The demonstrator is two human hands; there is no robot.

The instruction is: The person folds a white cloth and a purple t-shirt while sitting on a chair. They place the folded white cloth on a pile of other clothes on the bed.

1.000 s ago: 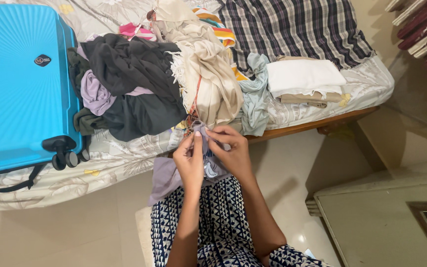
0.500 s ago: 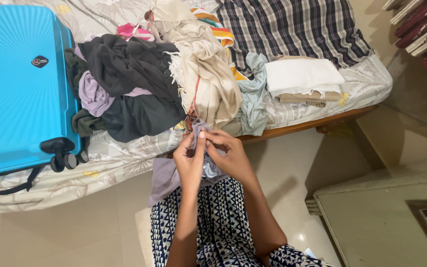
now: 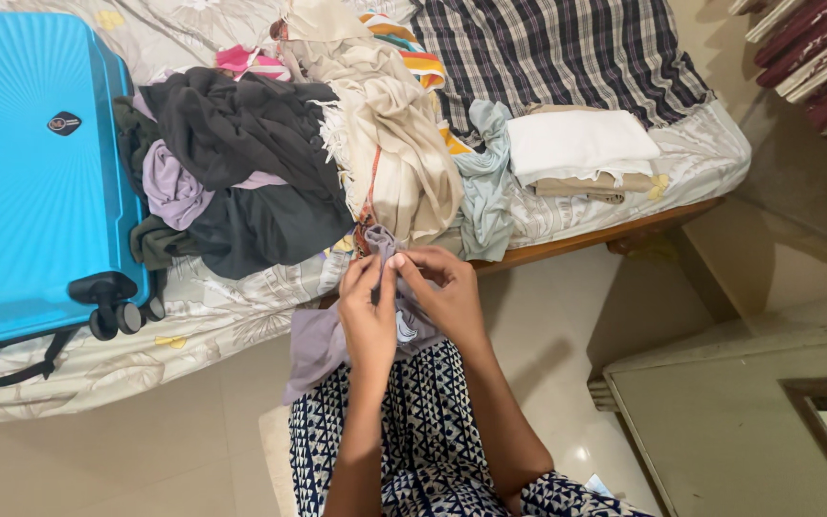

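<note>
My left hand [image 3: 368, 308] and my right hand [image 3: 441, 291] are held close together at the bed's near edge. Both pinch the top of a pale lavender garment [image 3: 318, 343], which hangs down over my patterned lap. Just beyond my hands lies a heap of clothes: dark grey pieces [image 3: 241, 163], a cream fringed cloth [image 3: 399, 144] and a light blue piece [image 3: 486, 182].
A bright blue hard suitcase [image 3: 31, 172] lies closed on the bed at the left, wheels toward me. Folded white and tan clothes [image 3: 581, 153] are stacked at the right beside a checked cloth [image 3: 547, 57]. A low cabinet [image 3: 739, 421] stands at the lower right.
My hands have shifted a little along the lavender garment's top edge and drawn closer together. The pile and suitcase have not moved.
</note>
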